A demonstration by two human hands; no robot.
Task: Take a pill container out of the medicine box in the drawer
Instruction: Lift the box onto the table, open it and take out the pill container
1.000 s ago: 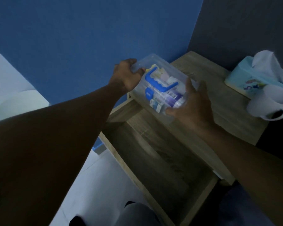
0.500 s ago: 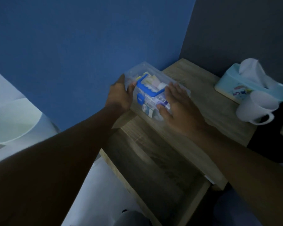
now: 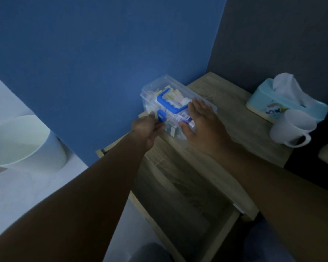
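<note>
Since a second ago you have set the medicine box (image 3: 175, 104) down on the wooden cabinet top (image 3: 240, 129), against the blue wall (image 3: 102, 53), and both hands have shifted their hold. Your left hand (image 3: 150, 127) now has its fingertips pinched at the blue latch (image 3: 161, 115) on the near face of the box; your right hand (image 3: 201, 120) lies flat and spread over the lid's right end, fingers extended, pressing down rather than gripping.

So the box is out of the drawer (image 3: 180, 201), which stands open below, and you are at the unlatching step — the lid looks shut, with the blue handle (image 3: 170, 102) lying across it. The next move calls for flipping that latch outward while your right hand steadies the box, then clearing that palm off the lid so it can lift. Through the clear plastic you can see packets and what seems to be a purple-labelled bottle (image 3: 186, 120) by your right thumb; whether that is the pill container, I cannot tell.

The room is dim. To your right on the cabinet top sit a pale blue tissue box (image 3: 284, 103) and, just in front of it, a white mug (image 3: 292, 129) — both well apart from the box. A white bin (image 3: 23, 144) stands on the floor to your left.
</note>
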